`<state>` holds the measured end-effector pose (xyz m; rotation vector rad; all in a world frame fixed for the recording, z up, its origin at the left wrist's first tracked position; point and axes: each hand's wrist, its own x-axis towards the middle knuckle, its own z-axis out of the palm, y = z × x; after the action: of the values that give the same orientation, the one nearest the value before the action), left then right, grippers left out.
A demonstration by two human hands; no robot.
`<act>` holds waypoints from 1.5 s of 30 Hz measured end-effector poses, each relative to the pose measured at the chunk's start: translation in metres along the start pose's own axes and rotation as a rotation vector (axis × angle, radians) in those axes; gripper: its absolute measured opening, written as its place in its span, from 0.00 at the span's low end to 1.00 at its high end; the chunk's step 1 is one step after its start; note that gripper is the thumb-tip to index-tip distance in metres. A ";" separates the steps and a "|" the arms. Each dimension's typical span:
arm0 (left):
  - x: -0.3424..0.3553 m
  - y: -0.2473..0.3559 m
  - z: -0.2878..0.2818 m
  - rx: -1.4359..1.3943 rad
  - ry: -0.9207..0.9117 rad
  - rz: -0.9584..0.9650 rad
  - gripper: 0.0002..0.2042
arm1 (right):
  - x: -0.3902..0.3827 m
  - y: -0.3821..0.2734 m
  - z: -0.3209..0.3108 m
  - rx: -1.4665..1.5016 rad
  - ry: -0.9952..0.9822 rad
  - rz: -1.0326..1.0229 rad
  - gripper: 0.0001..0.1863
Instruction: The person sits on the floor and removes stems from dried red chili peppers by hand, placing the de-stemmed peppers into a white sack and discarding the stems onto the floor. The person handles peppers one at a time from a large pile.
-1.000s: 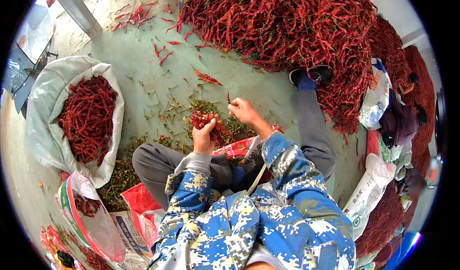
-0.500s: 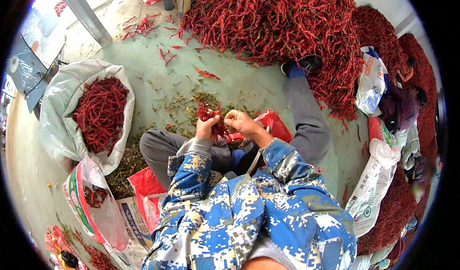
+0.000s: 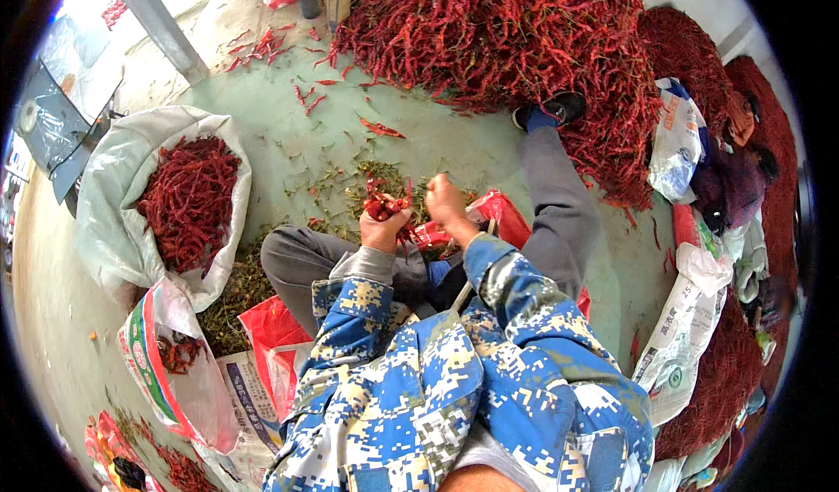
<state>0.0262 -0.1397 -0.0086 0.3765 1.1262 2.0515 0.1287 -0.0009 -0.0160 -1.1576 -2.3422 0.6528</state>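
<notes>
My left hand (image 3: 384,235) is closed round a small bunch of dried red chilies (image 3: 382,205), held above my folded leg. The chilies stick out past the fingers and thumb. My right hand (image 3: 446,202) is just right of the bunch and apart from it, a little blurred. Its fingers are curled together; anything in them is too small to make out. Green stems (image 3: 336,182) lie strewn on the floor beyond my hands.
A large heap of red chilies (image 3: 507,38) rises ahead by my outstretched foot. On the left stands an open white sack (image 3: 109,195) of chilies, with a smaller printed bag (image 3: 197,396) nearer me. Another person (image 3: 738,177) is at the right among more heaps.
My right hand has come away from the bunch, moving up and slightly right. The left hand keeps its hold on the chilies and has shifted little.
</notes>
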 end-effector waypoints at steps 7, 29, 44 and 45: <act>0.014 0.068 -0.061 -0.182 0.213 0.016 0.07 | 0.015 0.081 0.011 0.048 -0.108 -0.038 0.34; -0.007 0.147 -0.176 0.550 0.218 0.250 0.14 | -0.003 0.037 0.024 0.288 -0.310 0.029 0.15; 0.046 0.145 -0.079 0.833 -0.046 0.219 0.12 | 0.005 -0.019 0.057 0.050 -0.751 -0.604 0.12; 0.057 0.138 -0.071 0.750 -0.047 0.217 0.11 | 0.019 -0.017 0.056 0.135 -0.747 -0.581 0.11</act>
<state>-0.1181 -0.1858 0.0581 0.9370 1.8700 1.7070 0.0759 -0.0068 -0.0473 -0.1133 -2.9628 1.1213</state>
